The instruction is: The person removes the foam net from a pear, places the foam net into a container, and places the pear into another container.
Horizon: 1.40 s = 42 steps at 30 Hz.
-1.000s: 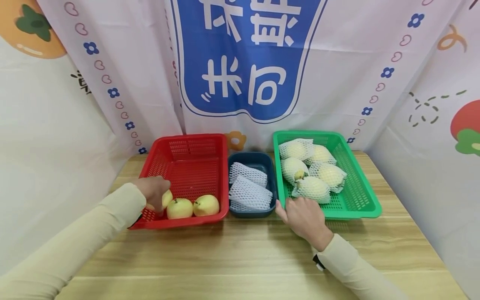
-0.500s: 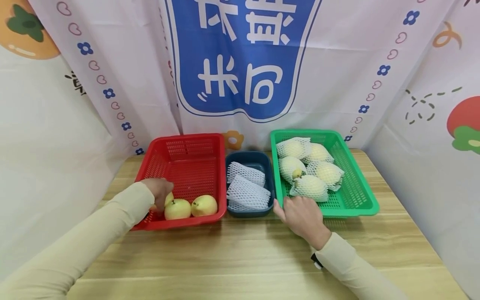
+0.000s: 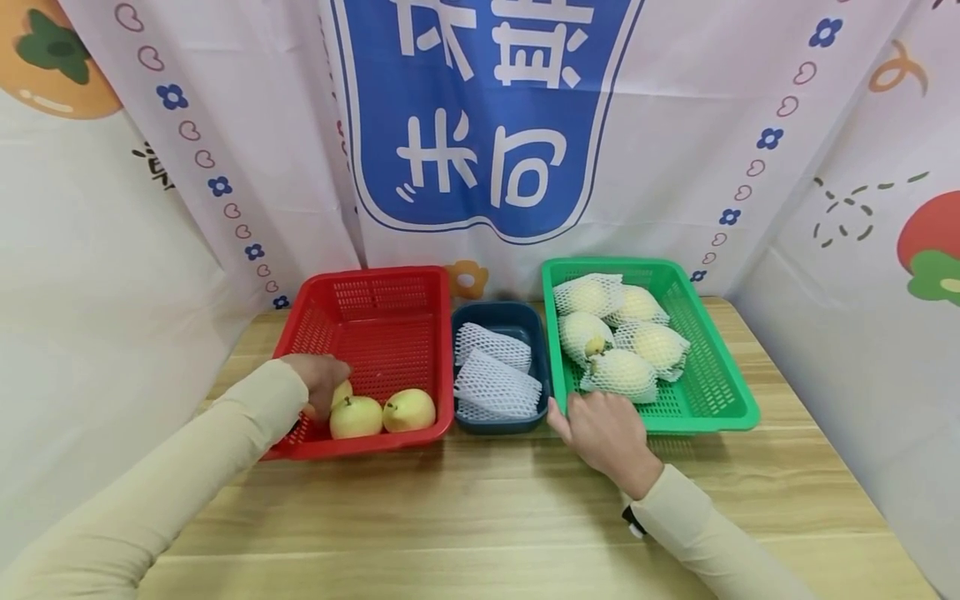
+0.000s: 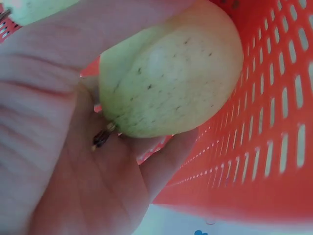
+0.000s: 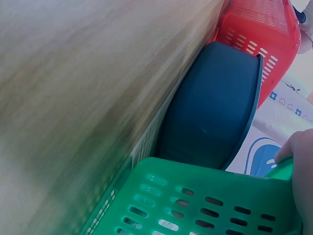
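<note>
Brown wood is seen on the table [image 3: 480,517], where everything is set out. A big green basket [image 3: 708,358] is placed on the right and a big red basket [image 3: 382,337] on the left. Between them a smaller dark blue tub [image 3: 498,427] is squeezed. High walls are met on all three, so things are best lifted up and over, not dragged. The near edge of the green basket is gripped by the right hand [image 3: 606,433], and by this it can be kept steady. In the red basket, near its front left corner, a pear [image 4: 166,83] is held by the left hand [image 3: 318,383], with thumb and fingers curled round it. White foam nets [image 3: 498,387] are piled in the tub. Five wrapped pears [image 3: 622,375] are seen in the green basket. Close by the left hand, two bare pears [image 3: 356,417] are found, and they could be bumped, so a straight lift is best. Only a soft squeeze is needed, or the skin may be bruised. The tiny stem [image 4: 102,136] should not be snapped.
</note>
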Motion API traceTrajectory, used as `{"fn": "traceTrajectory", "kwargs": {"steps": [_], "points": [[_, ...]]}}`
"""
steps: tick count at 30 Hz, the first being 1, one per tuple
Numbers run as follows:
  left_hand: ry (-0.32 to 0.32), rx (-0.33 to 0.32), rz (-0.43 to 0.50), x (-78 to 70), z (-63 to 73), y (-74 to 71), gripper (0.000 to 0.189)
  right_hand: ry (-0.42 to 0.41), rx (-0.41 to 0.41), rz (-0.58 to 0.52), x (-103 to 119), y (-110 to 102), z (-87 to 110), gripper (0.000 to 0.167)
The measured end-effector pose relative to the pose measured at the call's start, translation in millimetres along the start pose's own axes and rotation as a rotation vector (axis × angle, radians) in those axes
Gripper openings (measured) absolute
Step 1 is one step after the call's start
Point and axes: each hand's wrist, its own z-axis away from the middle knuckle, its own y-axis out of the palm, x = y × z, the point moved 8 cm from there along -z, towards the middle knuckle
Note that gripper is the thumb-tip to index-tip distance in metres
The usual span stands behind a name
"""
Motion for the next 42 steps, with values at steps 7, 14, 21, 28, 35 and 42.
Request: {"fn": "traceTrajectory", "kwargs": {"steps": [7,14,21,28,35,42], "points": [[0.020,-0.072,0.023,0.5,15.1,-19.2,0.077,-0.002,-0.006,0.002,0,0,0.1,0.058],[0.021,-0.183,0.089,4.0,40.1,-37.4,0.089,-0.007,-0.004,-0.002,1,0,0.2,0.058],[0.128,-0.391,0.021,-36.3,83.1,-64.6,0.069,0.006,0.012,-0.013,1,0,-0.2,0.057],[0.265,-0.541,0.001,-101.1,109.3,-58.5,0.063,-0.003,-0.014,-0.017,2,-4,0.1,0.057],[0.372,-0.630,0.133,-142.6,99.1,-28.2,0.043,0.001,-0.018,-0.021,1,-3,0.7,0.058],[0.379,-0.705,0.240,-154.8,75.5,-0.8,0.021,-0.005,-0.038,-0.013,2,-2,1.4,0.058]]}}
